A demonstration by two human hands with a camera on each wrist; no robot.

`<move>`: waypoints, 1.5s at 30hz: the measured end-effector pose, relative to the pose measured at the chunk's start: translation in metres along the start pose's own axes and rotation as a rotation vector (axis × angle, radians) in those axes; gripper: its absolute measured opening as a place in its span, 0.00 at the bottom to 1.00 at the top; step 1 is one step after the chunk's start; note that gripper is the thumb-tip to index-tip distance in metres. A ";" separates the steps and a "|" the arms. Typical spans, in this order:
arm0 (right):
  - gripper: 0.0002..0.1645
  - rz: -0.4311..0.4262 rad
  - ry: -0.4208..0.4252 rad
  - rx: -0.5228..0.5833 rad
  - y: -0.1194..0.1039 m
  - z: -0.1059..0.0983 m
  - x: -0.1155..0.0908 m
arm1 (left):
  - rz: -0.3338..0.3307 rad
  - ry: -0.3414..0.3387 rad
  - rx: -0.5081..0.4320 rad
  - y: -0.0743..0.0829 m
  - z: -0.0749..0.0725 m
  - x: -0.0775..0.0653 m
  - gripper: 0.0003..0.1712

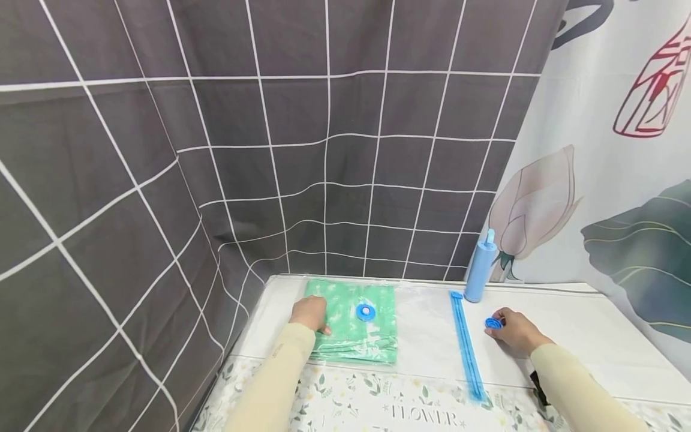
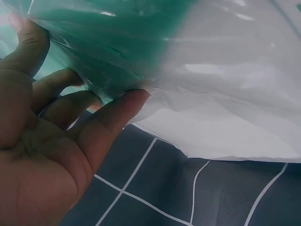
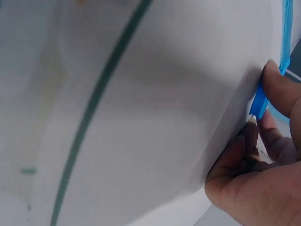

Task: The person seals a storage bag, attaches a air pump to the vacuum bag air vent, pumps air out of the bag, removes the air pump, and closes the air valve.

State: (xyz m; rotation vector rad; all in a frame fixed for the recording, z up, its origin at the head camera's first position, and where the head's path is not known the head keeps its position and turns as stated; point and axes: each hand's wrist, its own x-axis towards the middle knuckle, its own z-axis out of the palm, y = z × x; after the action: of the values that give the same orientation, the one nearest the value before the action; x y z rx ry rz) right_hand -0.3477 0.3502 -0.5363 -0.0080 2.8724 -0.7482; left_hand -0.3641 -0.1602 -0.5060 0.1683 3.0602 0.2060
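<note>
Pinching the probably light cap [image 3: 258, 102] by its rim, right fingers [image 1: 506, 314] curl; loosely bent left fingers [image 2: 120, 110] touch the slippery-looking bag [image 1: 345, 330] at nine o'clock

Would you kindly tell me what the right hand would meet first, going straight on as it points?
The right hand would probably meet the blue strip first, passing close to the base of the blue cylinder; exact depth is unclear.

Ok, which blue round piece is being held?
The round blue plastic cap in the right hand; the pale-centred blue disc sits on the green plastic-covered bundle.
</note>
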 end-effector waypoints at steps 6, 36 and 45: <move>0.35 -0.011 -0.027 -0.011 -0.007 0.001 0.006 | -0.039 -0.016 -0.031 -0.003 -0.005 -0.004 0.30; 0.56 0.070 0.249 0.457 -0.074 -0.049 0.049 | -0.052 0.037 -0.087 0.002 0.008 0.006 0.35; 0.49 -0.018 0.298 0.261 -0.099 -0.047 0.054 | -0.080 0.043 -0.102 0.001 0.005 0.001 0.32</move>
State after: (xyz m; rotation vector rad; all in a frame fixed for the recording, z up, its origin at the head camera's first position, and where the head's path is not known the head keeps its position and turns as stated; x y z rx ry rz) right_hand -0.4126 0.2838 -0.4566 0.1205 3.0229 -1.2168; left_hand -0.3644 -0.1587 -0.5107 0.0358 3.0823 0.3638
